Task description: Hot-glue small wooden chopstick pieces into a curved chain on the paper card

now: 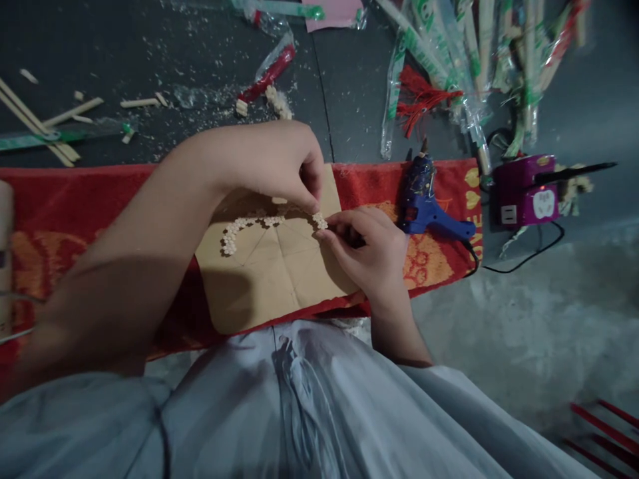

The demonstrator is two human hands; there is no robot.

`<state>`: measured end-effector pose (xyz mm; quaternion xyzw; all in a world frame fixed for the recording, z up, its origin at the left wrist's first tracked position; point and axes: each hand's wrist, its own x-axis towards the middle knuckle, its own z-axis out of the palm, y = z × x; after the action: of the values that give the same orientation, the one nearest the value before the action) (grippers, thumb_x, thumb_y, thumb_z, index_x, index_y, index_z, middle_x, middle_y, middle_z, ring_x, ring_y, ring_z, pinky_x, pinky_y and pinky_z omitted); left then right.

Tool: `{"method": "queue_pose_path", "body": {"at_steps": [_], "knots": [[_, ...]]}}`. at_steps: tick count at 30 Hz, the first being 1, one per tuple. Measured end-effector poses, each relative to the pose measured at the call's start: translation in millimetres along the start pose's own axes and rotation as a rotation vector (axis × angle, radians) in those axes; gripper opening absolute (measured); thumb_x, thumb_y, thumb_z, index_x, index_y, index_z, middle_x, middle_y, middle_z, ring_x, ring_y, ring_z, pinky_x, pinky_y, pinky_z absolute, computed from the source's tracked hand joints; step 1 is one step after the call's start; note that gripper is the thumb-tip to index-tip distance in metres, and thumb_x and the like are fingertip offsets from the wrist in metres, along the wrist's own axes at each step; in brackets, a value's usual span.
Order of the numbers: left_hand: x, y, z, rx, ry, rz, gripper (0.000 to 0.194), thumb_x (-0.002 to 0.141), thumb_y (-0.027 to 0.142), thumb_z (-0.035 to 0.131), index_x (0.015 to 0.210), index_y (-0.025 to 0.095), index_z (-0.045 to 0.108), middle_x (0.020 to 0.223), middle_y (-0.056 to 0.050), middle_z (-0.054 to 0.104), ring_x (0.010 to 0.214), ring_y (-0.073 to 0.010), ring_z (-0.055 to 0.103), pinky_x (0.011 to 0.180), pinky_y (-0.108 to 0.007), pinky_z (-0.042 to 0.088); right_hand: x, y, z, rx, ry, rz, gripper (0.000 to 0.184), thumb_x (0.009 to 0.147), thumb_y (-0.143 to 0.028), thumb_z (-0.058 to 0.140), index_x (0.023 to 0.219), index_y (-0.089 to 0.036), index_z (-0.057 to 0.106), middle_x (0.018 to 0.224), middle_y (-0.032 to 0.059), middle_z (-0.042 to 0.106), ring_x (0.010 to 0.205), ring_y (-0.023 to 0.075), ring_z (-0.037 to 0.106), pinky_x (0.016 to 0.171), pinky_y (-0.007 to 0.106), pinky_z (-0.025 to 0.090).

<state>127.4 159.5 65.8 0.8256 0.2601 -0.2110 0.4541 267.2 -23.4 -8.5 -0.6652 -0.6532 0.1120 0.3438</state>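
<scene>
A curved chain of small pale round pieces point(234, 234), like thin slices of wooden stick joined together, lies on a tan paper sheet point(294, 289). The sheet has fold lines and faint drawn lines. My left hand point(279, 163) reaches over from the left, its thumb and finger pinched at the chain's right end. From the other side my right hand point(372, 243) pinches that same end between thumb and index finger. Part of the chain's middle lies in my left hand's shadow. A small loose pale piece point(279, 199) shows below my left palm.
A blue glue gun point(424, 199) lies right of my right hand on a red patterned cloth point(444, 256). Beyond it stands a purple power socket point(526, 193) with cables. Wrapped chopsticks point(434, 46), a red tassel point(419, 100) and wooden scraps point(140, 103) litter the dark table point(349, 100).
</scene>
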Motion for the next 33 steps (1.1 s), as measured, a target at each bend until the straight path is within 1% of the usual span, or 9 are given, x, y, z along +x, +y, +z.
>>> {"method": "queue_pose_path", "body": {"at_steps": [5,7,10,13,16,19,26,30,33], "knots": [[-2,3,-0.5,-0.040,-0.031,-0.048,0.025,0.088,0.034,0.070,0.098,0.013,0.077,0.087,-0.008,0.074,0.077,-0.0173,0.060,0.080,-0.034,0.052,0,-1,0,0.046,0.030,-0.016,0.014,0.094,-0.032,0.077,0.086,-0.022,0.076,0.072,-0.0008,0.070,0.065,0.0149,0.059,0.065,0.029,0.047],[-2,1,0.2,-0.067,-0.024,-0.042,0.025,0.085,0.034,0.071,0.097,0.013,0.077,0.086,-0.007,0.074,0.075,-0.0174,0.061,0.076,-0.033,0.052,0,-1,0,0.044,0.013,0.001,0.012,0.093,-0.032,0.078,0.086,-0.022,0.076,0.072,-0.0010,0.069,0.066,0.0153,0.059,0.065,0.030,0.047],[-2,-2,1.2,-0.080,-0.012,-0.019,0.029,0.083,0.036,0.073,0.100,0.013,0.078,0.087,-0.006,0.075,0.080,-0.0168,0.062,0.081,-0.031,0.051,0,-1,-1,0.045,0.003,0.014,0.010,0.092,-0.031,0.078,0.086,-0.023,0.076,0.071,-0.0013,0.068,0.065,0.0153,0.059,0.066,0.031,0.048],[-4,1,1.1,-0.089,-0.032,-0.032,0.030,0.086,0.037,0.070,0.102,0.012,0.078,0.087,-0.007,0.074,0.079,-0.0175,0.062,0.085,-0.036,0.052,0,-2,-1,0.054,0.004,0.019,0.009,0.091,-0.029,0.079,0.086,-0.023,0.076,0.071,-0.0013,0.068,0.065,0.0151,0.059,0.066,0.030,0.049],[-4,4,1.1,-0.104,-0.035,-0.045,0.023,0.087,0.033,0.069,0.096,0.013,0.076,0.083,-0.007,0.072,0.072,-0.0171,0.061,0.079,-0.037,0.052,0,-2,-3,0.046,-0.019,0.035,0.008,0.092,-0.030,0.077,0.087,-0.023,0.075,0.071,-0.0012,0.068,0.065,0.0154,0.059,0.067,0.031,0.050],[-1,0,2.1,-0.120,-0.013,-0.026,0.021,0.082,0.034,0.073,0.092,0.016,0.077,0.081,-0.005,0.072,0.070,-0.0182,0.063,0.076,-0.035,0.052,0,-3,-3,0.039,-0.034,0.045,0.008,0.091,-0.030,0.077,0.087,-0.023,0.075,0.071,-0.0014,0.068,0.066,0.0154,0.059,0.068,0.032,0.052],[0,-4,2.7,-0.096,-0.040,-0.041,0.033,0.082,0.040,0.071,0.101,0.014,0.079,0.089,-0.008,0.075,0.092,-0.0261,0.071,0.092,-0.037,0.053,-1,-3,-3,0.071,-0.012,0.042,0.007,0.089,-0.028,0.079,0.087,-0.023,0.075,0.071,-0.0014,0.069,0.065,0.0147,0.059,0.067,0.031,0.051],[0,-5,3.2,-0.095,-0.024,-0.034,0.030,0.081,0.037,0.071,0.098,0.014,0.080,0.085,-0.007,0.074,0.094,-0.0265,0.070,0.095,-0.039,0.052,-1,-3,-3,0.063,-0.025,0.061,0.009,0.090,-0.031,0.078,0.087,-0.023,0.075,0.070,-0.0016,0.068,0.064,0.0146,0.058,0.066,0.031,0.051],[3,-10,4.2,-0.124,-0.028,-0.012,0.028,0.078,0.038,0.072,0.095,0.017,0.080,0.082,-0.006,0.073,0.094,-0.0276,0.070,0.092,-0.037,0.052,-1,-3,-2,0.063,-0.014,0.065,0.009,0.089,-0.032,0.078,0.086,-0.024,0.075,0.070,-0.0018,0.068,0.063,0.0146,0.058,0.065,0.031,0.050]]}}
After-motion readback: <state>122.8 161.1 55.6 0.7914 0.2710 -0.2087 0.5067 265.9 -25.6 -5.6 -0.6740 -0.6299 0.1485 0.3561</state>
